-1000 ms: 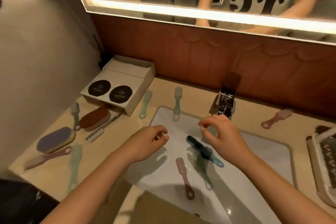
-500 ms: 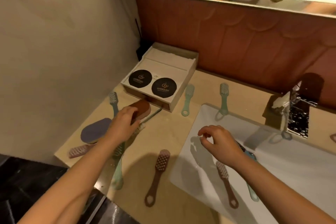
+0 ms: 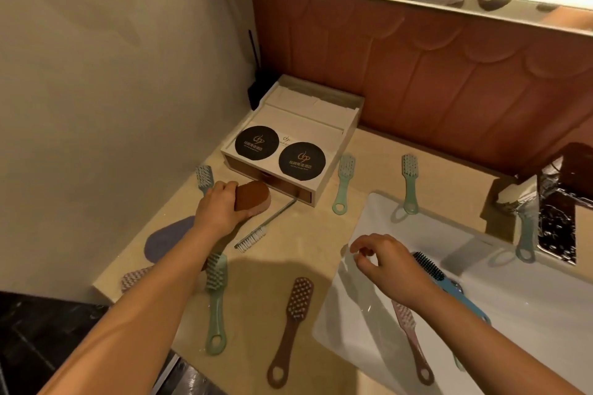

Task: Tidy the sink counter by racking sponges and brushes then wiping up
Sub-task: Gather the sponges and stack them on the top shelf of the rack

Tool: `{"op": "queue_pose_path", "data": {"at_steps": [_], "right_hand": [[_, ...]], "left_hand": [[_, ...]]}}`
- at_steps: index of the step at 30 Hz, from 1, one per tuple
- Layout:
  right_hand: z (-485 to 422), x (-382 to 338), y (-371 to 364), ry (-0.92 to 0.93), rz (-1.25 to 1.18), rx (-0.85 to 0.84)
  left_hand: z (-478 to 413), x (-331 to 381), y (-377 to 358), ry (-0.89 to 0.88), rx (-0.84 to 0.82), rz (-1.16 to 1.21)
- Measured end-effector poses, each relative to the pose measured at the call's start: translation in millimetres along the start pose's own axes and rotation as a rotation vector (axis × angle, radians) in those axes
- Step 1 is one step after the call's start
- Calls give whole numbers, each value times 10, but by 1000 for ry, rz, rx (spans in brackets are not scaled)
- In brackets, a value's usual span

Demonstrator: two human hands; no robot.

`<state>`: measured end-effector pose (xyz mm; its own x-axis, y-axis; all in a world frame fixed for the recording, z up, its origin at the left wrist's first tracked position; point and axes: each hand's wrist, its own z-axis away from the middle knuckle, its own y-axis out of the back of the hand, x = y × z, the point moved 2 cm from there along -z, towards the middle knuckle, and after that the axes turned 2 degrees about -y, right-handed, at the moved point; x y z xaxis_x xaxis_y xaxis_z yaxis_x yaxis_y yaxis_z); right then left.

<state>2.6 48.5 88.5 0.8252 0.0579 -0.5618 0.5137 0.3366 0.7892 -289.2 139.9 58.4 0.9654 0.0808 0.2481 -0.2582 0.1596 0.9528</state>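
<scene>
My left hand (image 3: 218, 208) grips a brown oval sponge (image 3: 253, 196) at the left of the beige counter (image 3: 288, 260), just in front of a white box. A purple oval sponge (image 3: 167, 237) lies beside my forearm. Several handled brushes lie around: a green one (image 3: 215, 301), a brown one (image 3: 292, 327), a thin white-bristled one (image 3: 266, 224), two pale green ones (image 3: 343, 183) (image 3: 410, 183) near the back. My right hand (image 3: 385, 263) hovers over the white sink (image 3: 353, 314), fingers loosely curled, holding nothing. In the sink lie a blue brush (image 3: 439, 276) and a pink brush (image 3: 410, 340).
A white box (image 3: 308, 125) with two black round lids stands in the back left corner. The chrome faucet (image 3: 552, 218) is at the right, with a green brush (image 3: 526, 237) beside it. A beige wall bounds the left; the counter's front edge drops to a dark floor.
The view swung left. My left hand reached from over the sink to the brown sponge and closed on it. My right hand stayed over the sink's left edge.
</scene>
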Motion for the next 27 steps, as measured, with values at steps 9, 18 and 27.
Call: {"op": "queue_pose_path", "data": {"at_steps": [9, 18, 27], "right_hand": [[-112, -541, -47, -195, -733, 4], [-138, -865, -169, -356, -1155, 76], [-120, -615, -198, -470, -1338, 230]], "left_hand": [[684, 456, 419, -94, 84, 259], [1152, 660, 352, -333, 79, 265], [730, -368, 276, -67, -84, 8]]}}
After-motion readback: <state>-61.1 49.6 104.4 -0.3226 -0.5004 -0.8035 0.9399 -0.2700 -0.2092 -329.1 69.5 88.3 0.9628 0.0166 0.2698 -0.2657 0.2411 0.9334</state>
